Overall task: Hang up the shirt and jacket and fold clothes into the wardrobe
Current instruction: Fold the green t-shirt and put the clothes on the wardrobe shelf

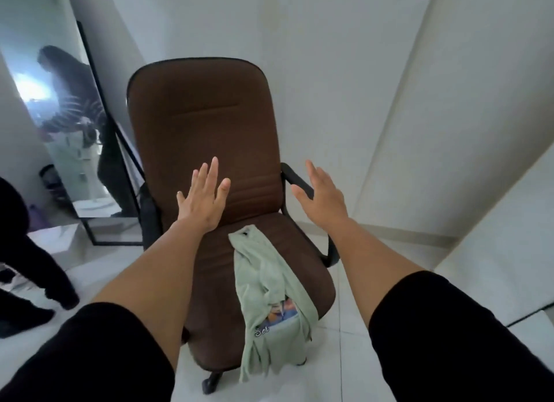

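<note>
Both hands empty, fingers spread: left hand point(204, 196) hovering before the brown chair point(207, 125) back, right hand point(322, 193) by the far armrest point(295, 178). Pale green shirt point(269, 293) crumpled below and nearer, long axis running near-to-far, draped off the seat's near edge. Roughly midway between both wrists, perhaps slightly closer to the left.

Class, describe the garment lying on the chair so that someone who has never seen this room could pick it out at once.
Find the brown office chair standing against the white wall, beside a leaning mirror. On its seat lies a crumpled pale green shirt, trailing over the front edge towards the floor. It is the only cloth on the chair, and a colourful print shows among its folds.
</note>
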`<move>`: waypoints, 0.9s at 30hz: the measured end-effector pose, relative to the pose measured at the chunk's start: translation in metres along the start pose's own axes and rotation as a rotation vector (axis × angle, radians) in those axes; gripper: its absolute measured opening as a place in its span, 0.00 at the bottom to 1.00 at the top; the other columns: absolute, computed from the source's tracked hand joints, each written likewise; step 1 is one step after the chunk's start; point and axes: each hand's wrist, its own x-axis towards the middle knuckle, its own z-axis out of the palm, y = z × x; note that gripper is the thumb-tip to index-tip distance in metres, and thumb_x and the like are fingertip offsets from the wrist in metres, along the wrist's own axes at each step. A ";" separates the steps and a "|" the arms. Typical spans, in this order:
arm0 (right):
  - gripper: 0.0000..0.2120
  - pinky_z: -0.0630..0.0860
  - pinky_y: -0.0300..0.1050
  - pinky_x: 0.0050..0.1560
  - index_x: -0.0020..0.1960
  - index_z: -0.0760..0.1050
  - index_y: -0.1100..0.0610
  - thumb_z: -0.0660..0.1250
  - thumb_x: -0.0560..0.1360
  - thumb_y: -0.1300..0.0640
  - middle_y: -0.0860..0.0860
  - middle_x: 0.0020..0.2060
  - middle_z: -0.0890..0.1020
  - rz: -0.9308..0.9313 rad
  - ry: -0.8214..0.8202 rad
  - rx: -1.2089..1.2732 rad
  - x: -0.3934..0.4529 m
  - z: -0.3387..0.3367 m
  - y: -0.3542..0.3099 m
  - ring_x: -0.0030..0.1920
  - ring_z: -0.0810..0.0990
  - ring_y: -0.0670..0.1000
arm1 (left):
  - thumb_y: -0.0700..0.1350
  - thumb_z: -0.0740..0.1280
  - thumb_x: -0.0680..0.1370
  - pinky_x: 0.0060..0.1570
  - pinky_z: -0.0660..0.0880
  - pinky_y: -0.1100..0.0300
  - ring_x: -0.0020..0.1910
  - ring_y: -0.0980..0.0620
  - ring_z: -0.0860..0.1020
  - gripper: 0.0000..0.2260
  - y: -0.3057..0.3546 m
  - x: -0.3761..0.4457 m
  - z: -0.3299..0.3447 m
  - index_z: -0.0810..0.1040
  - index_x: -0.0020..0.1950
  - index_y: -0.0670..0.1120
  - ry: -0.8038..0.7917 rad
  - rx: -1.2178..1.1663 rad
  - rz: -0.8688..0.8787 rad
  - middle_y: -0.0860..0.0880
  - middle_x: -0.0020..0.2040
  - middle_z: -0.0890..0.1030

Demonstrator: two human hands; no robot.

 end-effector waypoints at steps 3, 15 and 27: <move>0.32 0.57 0.61 0.72 0.77 0.45 0.45 0.54 0.78 0.37 0.52 0.76 0.57 -0.022 -0.072 0.008 0.016 0.036 -0.010 0.76 0.53 0.53 | 0.61 0.41 0.80 0.71 0.46 0.37 0.77 0.51 0.43 0.26 -0.033 0.003 0.014 0.40 0.76 0.59 -0.030 -0.015 -0.076 0.52 0.78 0.45; 0.27 0.58 0.61 0.71 0.77 0.46 0.44 0.51 0.81 0.43 0.54 0.76 0.57 -0.016 -0.416 -0.058 0.102 0.199 0.048 0.76 0.54 0.54 | 0.61 0.43 0.80 0.72 0.48 0.37 0.77 0.50 0.45 0.25 -0.112 0.063 0.146 0.41 0.76 0.61 -0.253 -0.031 -0.324 0.51 0.78 0.49; 0.26 0.57 0.61 0.71 0.77 0.48 0.43 0.52 0.81 0.46 0.52 0.75 0.58 0.068 -0.769 -0.072 0.162 0.359 0.124 0.75 0.55 0.52 | 0.59 0.46 0.81 0.69 0.56 0.38 0.76 0.47 0.52 0.24 -0.160 0.152 0.308 0.42 0.76 0.61 -0.525 -0.047 -0.416 0.50 0.76 0.58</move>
